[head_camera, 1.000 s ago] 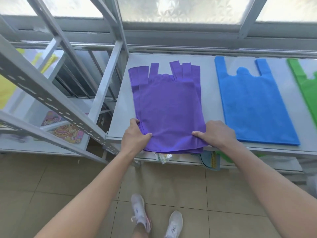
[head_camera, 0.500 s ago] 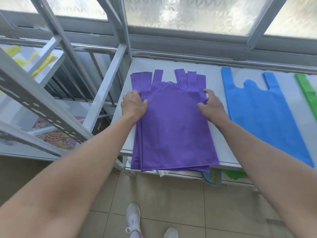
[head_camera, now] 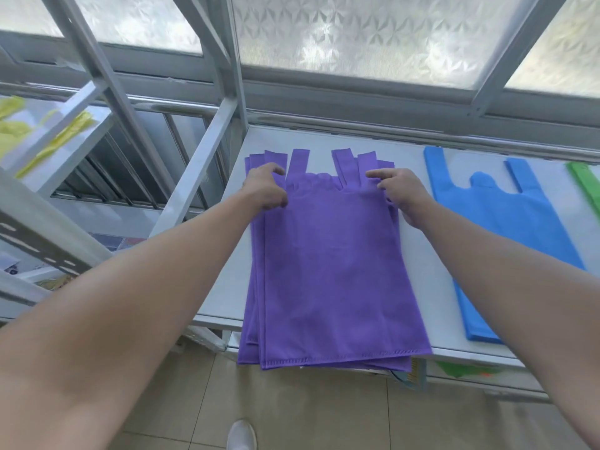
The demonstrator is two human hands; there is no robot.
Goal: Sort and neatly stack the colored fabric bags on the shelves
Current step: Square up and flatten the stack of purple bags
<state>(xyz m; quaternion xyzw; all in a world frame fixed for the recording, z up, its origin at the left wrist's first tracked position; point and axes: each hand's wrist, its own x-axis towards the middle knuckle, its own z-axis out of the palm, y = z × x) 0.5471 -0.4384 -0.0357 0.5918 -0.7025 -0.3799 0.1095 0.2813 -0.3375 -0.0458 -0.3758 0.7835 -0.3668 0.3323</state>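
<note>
A stack of purple fabric bags (head_camera: 331,264) lies on the white shelf (head_camera: 220,287), handles pointing toward the window, and its bottom edge hangs over the shelf's front. The layers are slightly fanned at the left side. My left hand (head_camera: 264,186) grips the stack's upper left edge just below the handles. At the upper right edge my right hand (head_camera: 399,193) pinches it, index finger laid over the fabric. A blue bag (head_camera: 506,222) lies flat to the right, and a green bag (head_camera: 587,183) shows at the frame's right edge.
Grey metal rack beams (head_camera: 191,177) slant up on the left. Yellow bags (head_camera: 13,131) lie on a neighbouring shelf at far left. A lower shelf holds green material (head_camera: 461,368). My white shoe (head_camera: 242,435) stands on the tiled floor below.
Both hands slid from the stack's bottom corners up along its sides to the handle end. The camera has leaned in closer over the shelf.
</note>
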